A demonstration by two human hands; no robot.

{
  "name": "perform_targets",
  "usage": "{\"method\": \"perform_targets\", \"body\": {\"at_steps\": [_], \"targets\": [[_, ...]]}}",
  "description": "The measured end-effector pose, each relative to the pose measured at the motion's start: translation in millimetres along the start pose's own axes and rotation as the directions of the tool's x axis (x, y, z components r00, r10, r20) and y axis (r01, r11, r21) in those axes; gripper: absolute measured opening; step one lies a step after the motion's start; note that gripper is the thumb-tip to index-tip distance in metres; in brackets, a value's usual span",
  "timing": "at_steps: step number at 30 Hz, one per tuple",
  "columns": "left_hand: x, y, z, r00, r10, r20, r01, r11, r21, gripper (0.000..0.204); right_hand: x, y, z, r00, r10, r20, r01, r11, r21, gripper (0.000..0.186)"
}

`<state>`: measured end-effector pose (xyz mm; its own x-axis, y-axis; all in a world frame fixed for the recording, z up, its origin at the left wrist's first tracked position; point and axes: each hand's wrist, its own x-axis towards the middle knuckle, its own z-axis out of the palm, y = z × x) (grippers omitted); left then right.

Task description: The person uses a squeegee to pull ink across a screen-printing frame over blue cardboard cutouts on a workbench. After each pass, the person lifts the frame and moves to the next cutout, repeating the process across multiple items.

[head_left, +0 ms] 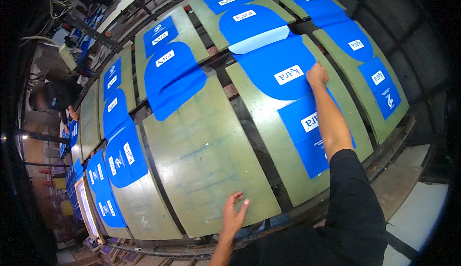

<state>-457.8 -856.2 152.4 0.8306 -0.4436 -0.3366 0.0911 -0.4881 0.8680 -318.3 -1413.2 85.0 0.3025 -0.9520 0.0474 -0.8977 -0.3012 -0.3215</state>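
Observation:
A blue cut fabric panel (261,69) with a rounded near end and a white printed patch lies across a green board (259,126). My right hand (318,75) is closed at its right edge, fingertips curled under and partly hidden, seemingly pinching the cloth. Toward the far side, the panel has a raised fold with a pale underside (261,40). Below my right forearm a second, rectangular blue panel (297,136) lies flat, partly covered by the arm. My left hand (235,213) is empty, fingers apart, over the near end of the neighbouring bare board (206,160).
More green boards hold printed blue panels, including a wrinkled one (173,81) and others at right (379,88). Dark gaps run between boards. A wood-framed screen (89,210) stands at lower left. Another person (60,98) works at the far left, beside clutter and cables.

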Motion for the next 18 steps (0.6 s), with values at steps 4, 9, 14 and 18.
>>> {"method": "perform_targets", "body": {"at_steps": [4, 9, 14, 18], "targets": [[0, -12, -1, 0.995, -0.098, -0.002, 0.098, 0.994, 0.041, 0.038, 20, 0, -6, 0.994, 0.11, 0.02, -0.11, 0.994, -0.015, 0.028], [2, -14, -4, 0.993, -0.114, -0.004, 0.114, 0.993, 0.003, 0.038, 20, 10, -7, 0.969, 0.224, 0.105, -0.231, 0.971, 0.064, 0.03], [5, -17, -4, 0.994, -0.111, 0.003, 0.111, 0.99, 0.089, 0.036, 17, 0, 1, 0.984, 0.177, 0.011, -0.177, 0.983, 0.045, 0.027], [8, -19, -1, 0.999, -0.045, 0.019, 0.042, 0.989, 0.144, 0.038, 23, -5, 2, 0.993, 0.11, 0.047, -0.112, 0.993, 0.032, 0.026]]}}
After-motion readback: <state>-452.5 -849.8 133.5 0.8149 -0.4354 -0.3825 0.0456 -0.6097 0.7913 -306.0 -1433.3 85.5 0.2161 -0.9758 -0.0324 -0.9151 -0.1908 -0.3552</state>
